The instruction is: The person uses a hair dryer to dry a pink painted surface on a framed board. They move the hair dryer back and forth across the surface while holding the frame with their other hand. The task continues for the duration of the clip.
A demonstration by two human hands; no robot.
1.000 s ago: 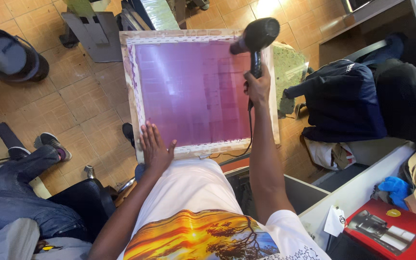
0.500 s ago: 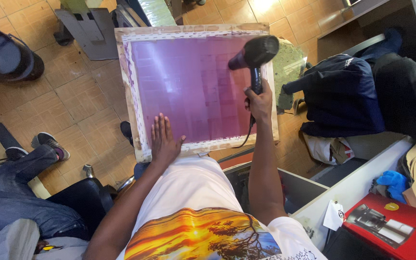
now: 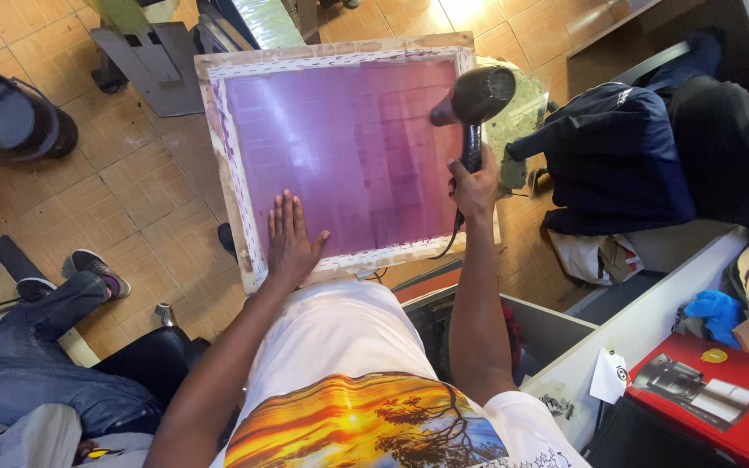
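A wooden-framed printing screen [image 3: 218,165] with purple mesh [image 3: 340,147] is held up in front of me. My left hand [image 3: 289,238] lies flat, fingers spread, on the lower left of the mesh near the bottom rail. My right hand [image 3: 475,184] grips the handle of a black hair dryer [image 3: 475,97], whose nozzle points left at the right side of the mesh. Its cord hangs down by the frame's lower right corner.
Another person in jeans and sneakers [image 3: 80,269] sits at the left on a tiled floor. A dark round helmet-like object [image 3: 10,117] lies upper left. A dark bag [image 3: 617,156] rests at the right; a red box [image 3: 708,394] sits on a counter lower right.
The hair dryer has moved down and left, from above the frame's top right corner onto the mesh's right side. My left hand has shifted from the bottom rail up onto the mesh.
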